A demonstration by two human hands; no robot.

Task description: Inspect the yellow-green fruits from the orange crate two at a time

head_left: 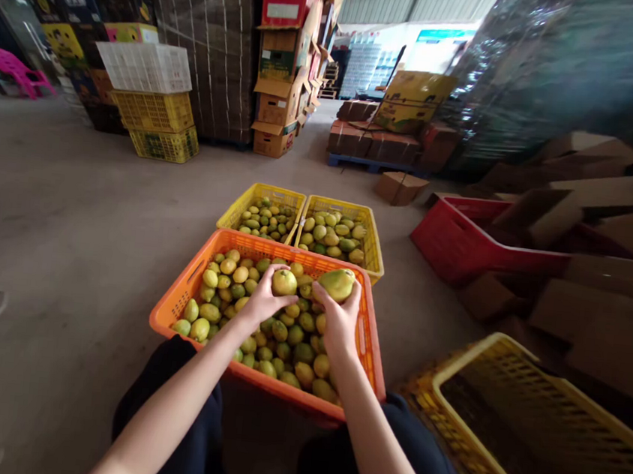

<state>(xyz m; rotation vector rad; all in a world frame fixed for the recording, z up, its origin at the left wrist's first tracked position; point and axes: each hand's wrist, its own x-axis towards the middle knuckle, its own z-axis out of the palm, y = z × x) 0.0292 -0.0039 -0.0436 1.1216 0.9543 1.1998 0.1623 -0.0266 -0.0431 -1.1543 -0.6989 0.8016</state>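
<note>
Your left hand (261,300) grips a small yellow-green fruit (284,282) and your right hand (340,316) clasps a larger green fruit (337,283), both held just above the heaped orange crate (173,305) on the floor, with two yellow crates (372,252) behind it.

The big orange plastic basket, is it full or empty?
Mostly full: the orange plastic basket holds heaped yellow-green lemons nearly to its rim.

An orange crate (186,295), two yellow crates (240,210) behind it, a red crate (451,247), loose cardboard boxes (399,188) and stacked crates (157,111) are being carried by the concrete floor (67,241).
</note>
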